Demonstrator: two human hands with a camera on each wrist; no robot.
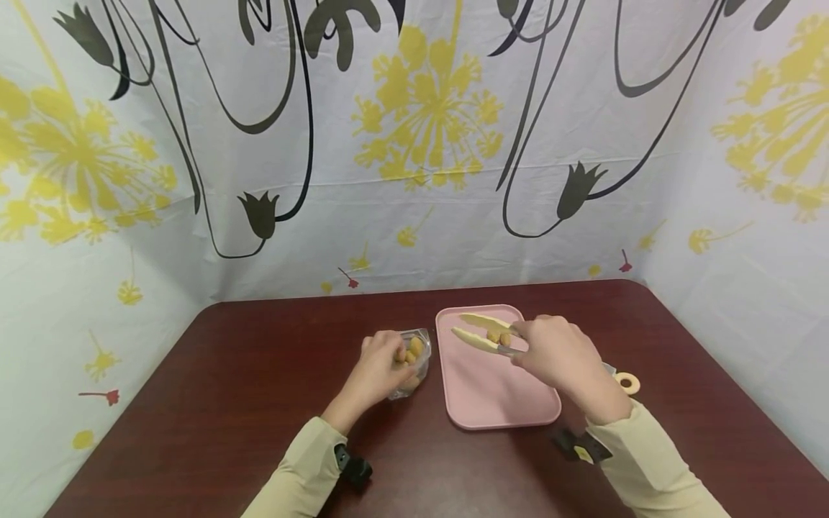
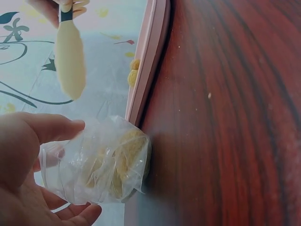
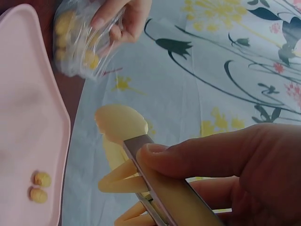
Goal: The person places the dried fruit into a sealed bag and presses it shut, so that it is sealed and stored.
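My left hand (image 1: pixel 378 363) holds a clear plastic bag (image 2: pixel 110 165) by its upper part, thumb on one side and fingers on the other. Inside the bag are several small, round yellow-brown food pieces (image 3: pixel 63 30). The bag stands on the table just left of a pink tray (image 1: pixel 495 396). In my right hand (image 1: pixel 560 356) is a pair of tongs (image 1: pixel 478 341) with cream tips, pinched by the thumb and fingers. The tips are spread apart over the tray, with nothing between them. Two yellow-brown pieces (image 3: pixel 40 186) lie on the tray below the tongs.
A cream ring-shaped handle (image 1: pixel 627 383) shows beyond the right forearm, and the rest of that item is mostly hidden. The dark red-brown table (image 1: pixel 259 403) is bordered by a white flower-patterned cloth (image 1: pixel 414 237) at the back and sides.
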